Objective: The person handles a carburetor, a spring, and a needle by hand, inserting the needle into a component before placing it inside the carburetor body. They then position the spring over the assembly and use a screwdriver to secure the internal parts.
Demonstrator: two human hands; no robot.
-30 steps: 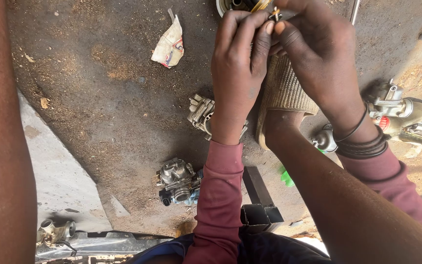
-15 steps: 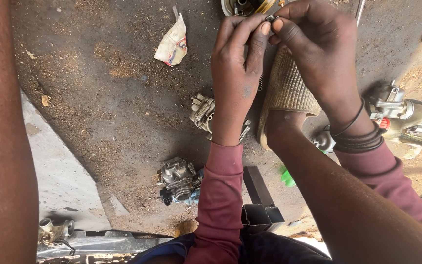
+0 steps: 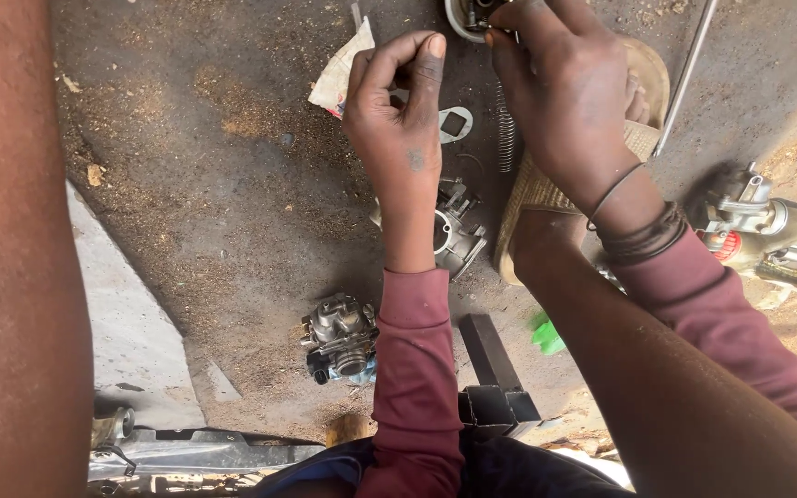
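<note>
Dirt floor (image 3: 186, 184), left hand (image 3: 403, 138) half curled, empty, right hand (image 3: 565, 92) pinching small metal part (image 3: 477, 14)

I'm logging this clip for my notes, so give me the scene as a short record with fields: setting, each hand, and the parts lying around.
Setting: dirty ground strewn with sawdust
Left hand: raised, fingers curled, holding nothing visible
Right hand: fingertips on a small metal part at the top edge
Near hands: coil spring, flat metal plate, crumpled paper
Lower down: two carburetors, black square tube
</note>
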